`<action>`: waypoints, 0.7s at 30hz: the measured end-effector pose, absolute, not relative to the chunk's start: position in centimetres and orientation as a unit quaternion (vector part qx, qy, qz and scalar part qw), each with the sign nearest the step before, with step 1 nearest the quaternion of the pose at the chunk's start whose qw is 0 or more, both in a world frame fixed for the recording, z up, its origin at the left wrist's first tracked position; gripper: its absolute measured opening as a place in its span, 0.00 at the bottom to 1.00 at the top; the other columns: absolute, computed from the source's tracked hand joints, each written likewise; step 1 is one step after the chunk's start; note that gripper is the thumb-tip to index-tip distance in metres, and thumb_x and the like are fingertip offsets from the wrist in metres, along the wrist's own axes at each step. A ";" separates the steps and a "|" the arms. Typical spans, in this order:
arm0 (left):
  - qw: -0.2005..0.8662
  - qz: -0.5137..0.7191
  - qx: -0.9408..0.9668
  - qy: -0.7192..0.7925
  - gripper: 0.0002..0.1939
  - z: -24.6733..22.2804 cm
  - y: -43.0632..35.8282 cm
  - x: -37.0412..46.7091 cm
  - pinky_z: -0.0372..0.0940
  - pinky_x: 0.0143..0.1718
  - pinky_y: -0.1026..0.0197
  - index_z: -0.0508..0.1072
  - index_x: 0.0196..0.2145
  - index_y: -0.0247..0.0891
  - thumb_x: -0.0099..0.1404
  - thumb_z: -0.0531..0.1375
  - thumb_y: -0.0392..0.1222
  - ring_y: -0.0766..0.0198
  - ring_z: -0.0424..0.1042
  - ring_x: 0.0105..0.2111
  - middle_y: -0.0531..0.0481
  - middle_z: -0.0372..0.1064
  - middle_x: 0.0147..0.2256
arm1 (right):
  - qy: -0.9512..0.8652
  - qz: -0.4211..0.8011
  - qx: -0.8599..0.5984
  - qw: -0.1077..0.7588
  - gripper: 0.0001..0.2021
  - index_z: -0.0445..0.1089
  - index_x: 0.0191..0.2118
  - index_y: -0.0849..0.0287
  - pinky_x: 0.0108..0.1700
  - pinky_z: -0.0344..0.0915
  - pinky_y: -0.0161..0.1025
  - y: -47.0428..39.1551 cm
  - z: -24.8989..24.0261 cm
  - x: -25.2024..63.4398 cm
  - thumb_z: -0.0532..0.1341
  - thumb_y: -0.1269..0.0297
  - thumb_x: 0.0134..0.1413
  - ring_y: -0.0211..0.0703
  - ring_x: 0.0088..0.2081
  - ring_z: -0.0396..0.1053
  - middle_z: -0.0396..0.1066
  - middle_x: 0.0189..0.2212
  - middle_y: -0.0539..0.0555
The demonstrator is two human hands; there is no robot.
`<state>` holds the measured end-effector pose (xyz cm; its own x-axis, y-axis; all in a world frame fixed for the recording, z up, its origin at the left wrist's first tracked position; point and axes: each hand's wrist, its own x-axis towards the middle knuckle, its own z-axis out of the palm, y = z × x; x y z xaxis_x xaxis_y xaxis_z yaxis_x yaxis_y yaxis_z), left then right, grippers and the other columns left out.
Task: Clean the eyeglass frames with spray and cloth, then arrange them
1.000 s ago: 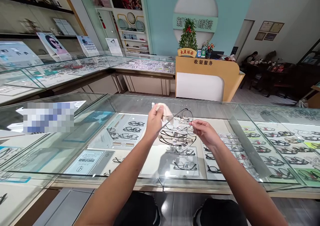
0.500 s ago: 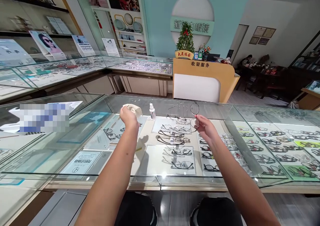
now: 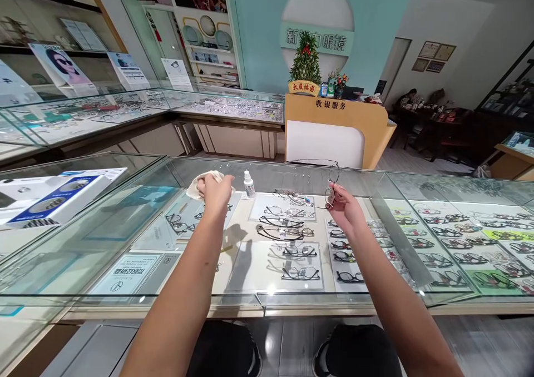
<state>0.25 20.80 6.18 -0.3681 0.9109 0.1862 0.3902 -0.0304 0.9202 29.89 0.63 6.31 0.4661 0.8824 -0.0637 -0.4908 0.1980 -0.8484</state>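
Eyeglasses with thin, dark, round rims were held on edge above the glass-topped display case, one lens above the other, a slender temple pointing leftward. The bare right hand pinched them near the bridge and lower rim, thumb and forefinger nearly together. The bare left hand, well apart, gripped a crumpled cream cloth; its fingers bent around the fabric, though those hidden behind it could not be made out. Between the hands, a small white plastic bottle stood upright. Dark-rimmed frames lay in rows under the glass. Sound handling appeared to require a light hold on rim and bridge alone, fingertips off the lenses, temples unstrained, and the cloth kept loosely folded.
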 end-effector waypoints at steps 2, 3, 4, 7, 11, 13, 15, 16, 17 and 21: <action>0.250 0.504 0.482 0.671 0.14 6.6 20.4 0.5 0.57 0.66 0.40 0.66 0.38 0.42 0.60 0.66 0.46 0.42 0.60 0.64 0.39 0.56 0.62 | -0.223 0.464 -0.431 0.741 0.15 0.81 0.37 0.48 0.32 0.57 0.42 0.6 6.4 29.9 0.78 0.54 0.41 0.40 0.29 0.61 0.75 0.32 0.49; 0.249 0.500 0.474 0.680 0.13 6.8 20.2 0.6 0.56 0.67 0.41 0.66 0.39 0.42 0.61 0.66 0.46 0.42 0.58 0.65 0.39 0.55 0.62 | -0.225 0.462 -0.434 0.740 0.15 0.81 0.37 0.48 0.32 0.57 0.42 0.6 6.4 29.8 0.78 0.54 0.42 0.40 0.30 0.62 0.74 0.31 0.49; 0.246 0.495 0.474 0.685 0.13 7.0 20.1 0.6 0.55 0.67 0.40 0.67 0.40 0.43 0.61 0.66 0.45 0.42 0.57 0.66 0.40 0.55 0.61 | -0.228 0.460 -0.438 0.738 0.14 0.81 0.37 0.48 0.33 0.57 0.42 0.6 6.4 29.8 0.78 0.54 0.42 0.41 0.30 0.62 0.73 0.30 0.49; 0.239 0.486 0.485 0.686 0.16 7.4 19.7 0.6 0.52 0.69 0.39 0.67 0.47 0.43 0.64 0.65 0.47 0.42 0.59 0.66 0.38 0.58 0.59 | -0.237 0.459 -0.439 0.736 0.15 0.81 0.38 0.48 0.32 0.56 0.42 0.6 6.5 29.7 0.77 0.53 0.43 0.41 0.30 0.62 0.71 0.28 0.49; 0.219 0.487 0.509 0.675 0.15 7.9 18.9 0.3 0.50 0.69 0.36 0.66 0.47 0.42 0.70 0.61 0.53 0.41 0.61 0.65 0.35 0.63 0.57 | -0.249 0.462 -0.430 0.735 0.17 0.81 0.41 0.49 0.32 0.54 0.42 0.6 6.4 29.8 0.77 0.51 0.45 0.40 0.29 0.60 0.67 0.27 0.48; 0.190 0.484 0.535 0.666 0.13 8.2 18.5 0.1 0.51 0.68 0.34 0.68 0.40 0.42 0.74 0.56 0.54 0.40 0.62 0.63 0.36 0.66 0.52 | -0.251 0.459 -0.429 0.736 0.17 0.81 0.42 0.48 0.32 0.54 0.41 0.6 6.2 29.9 0.77 0.51 0.45 0.40 0.30 0.60 0.67 0.27 0.48; 0.159 0.481 0.558 0.657 0.18 8.4 18.2 -0.1 0.52 0.65 0.32 0.68 0.32 0.41 0.75 0.54 0.55 0.39 0.63 0.60 0.37 0.66 0.47 | -0.251 0.455 -0.433 0.737 0.17 0.81 0.43 0.48 0.33 0.55 0.41 0.7 6.0 30.0 0.77 0.51 0.45 0.40 0.31 0.61 0.68 0.29 0.48; 0.144 0.482 0.564 0.655 0.19 8.4 18.1 -0.2 0.53 0.64 0.32 0.68 0.30 0.41 0.75 0.55 0.55 0.39 0.63 0.58 0.38 0.66 0.45 | -0.252 0.452 -0.438 0.736 0.18 0.81 0.43 0.47 0.34 0.55 0.41 0.7 6.0 30.1 0.77 0.51 0.45 0.40 0.31 0.62 0.69 0.30 0.48; 0.129 0.482 0.568 0.655 0.19 8.4 18.1 -0.3 0.53 0.64 0.32 0.67 0.28 0.41 0.73 0.57 0.54 0.38 0.63 0.58 0.38 0.66 0.45 | -0.254 0.448 -0.443 0.734 0.18 0.81 0.43 0.47 0.34 0.55 0.41 0.7 5.9 30.1 0.76 0.50 0.46 0.40 0.32 0.62 0.70 0.31 0.48; 0.078 0.458 0.579 0.670 0.07 8.3 17.9 -0.5 0.54 0.62 0.32 0.72 0.36 0.40 0.64 0.65 0.44 0.34 0.61 0.60 0.34 0.65 0.51 | -0.270 0.427 -0.470 0.724 0.19 0.81 0.44 0.46 0.36 0.56 0.42 0.8 5.6 30.2 0.75 0.47 0.46 0.42 0.35 0.67 0.75 0.36 0.50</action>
